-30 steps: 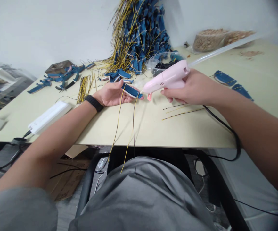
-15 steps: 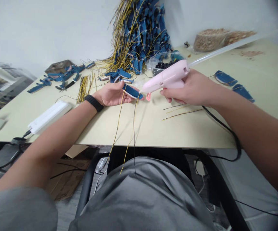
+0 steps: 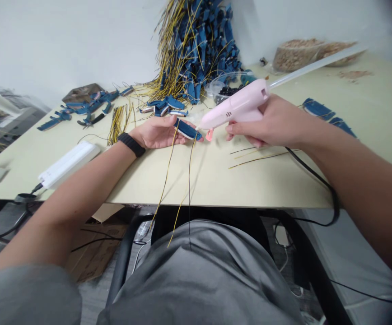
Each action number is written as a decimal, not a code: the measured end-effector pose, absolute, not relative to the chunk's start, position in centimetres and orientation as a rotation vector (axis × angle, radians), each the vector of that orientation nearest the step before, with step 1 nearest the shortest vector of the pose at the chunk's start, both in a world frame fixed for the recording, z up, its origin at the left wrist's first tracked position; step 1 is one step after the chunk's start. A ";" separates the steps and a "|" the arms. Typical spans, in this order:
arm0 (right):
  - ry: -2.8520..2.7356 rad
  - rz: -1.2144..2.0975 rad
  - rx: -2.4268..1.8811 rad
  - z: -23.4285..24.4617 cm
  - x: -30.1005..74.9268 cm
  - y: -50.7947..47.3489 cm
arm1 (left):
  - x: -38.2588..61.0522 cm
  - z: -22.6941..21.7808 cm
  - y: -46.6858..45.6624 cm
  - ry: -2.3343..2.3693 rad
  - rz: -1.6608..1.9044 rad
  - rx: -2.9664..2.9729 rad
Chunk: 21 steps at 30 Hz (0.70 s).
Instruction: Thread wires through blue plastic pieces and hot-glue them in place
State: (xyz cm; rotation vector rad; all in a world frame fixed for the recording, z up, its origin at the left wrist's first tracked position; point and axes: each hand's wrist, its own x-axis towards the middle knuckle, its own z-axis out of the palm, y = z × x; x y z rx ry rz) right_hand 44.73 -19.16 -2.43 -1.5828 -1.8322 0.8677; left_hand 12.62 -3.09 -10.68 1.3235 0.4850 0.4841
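Note:
My left hand (image 3: 157, 132) lies palm up on the pale table (image 3: 196, 176) and holds a small blue piece (image 3: 186, 128) with thin yellow and black wires (image 3: 168, 171) trailing down over the table edge toward my lap. My right hand (image 3: 272, 123) grips a pink glue gun (image 3: 235, 106), a clear glue stick (image 3: 314, 65) poking out of its back. The gun's nozzle touches or nearly touches the blue piece's right end. A black wristband (image 3: 131, 144) is on my left wrist.
A tall heap of blue pieces with yellow wires (image 3: 196, 49) stands at the back. A clear tub of dark bits (image 3: 225, 88), loose blue pieces (image 3: 318, 109), a white power strip (image 3: 69, 164), a bag of brown material (image 3: 304, 53) and the gun's black cord (image 3: 318, 180) lie around.
The glue gun's rear has tipped slightly upward and my right hand shifted a little. My left hand and the blue piece have stayed put.

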 end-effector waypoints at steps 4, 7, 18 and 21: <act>-1.783 0.922 -1.588 -2.2 44.4 -19.5 | 12.9 -10.1 -3.6 0.478 0.465 1.376; -1.761 0.954 -1.624 -2.2 44.3 -19.4 | 13.0 -9.7 -3.7 0.488 0.436 1.422; -1.792 0.985 -1.616 -2.6 43.8 -19.0 | 13.2 -9.2 -3.8 0.468 0.349 1.432; -1.803 1.008 -1.550 -2.9 44.0 -18.9 | 13.4 -9.3 -4.0 0.459 0.354 1.442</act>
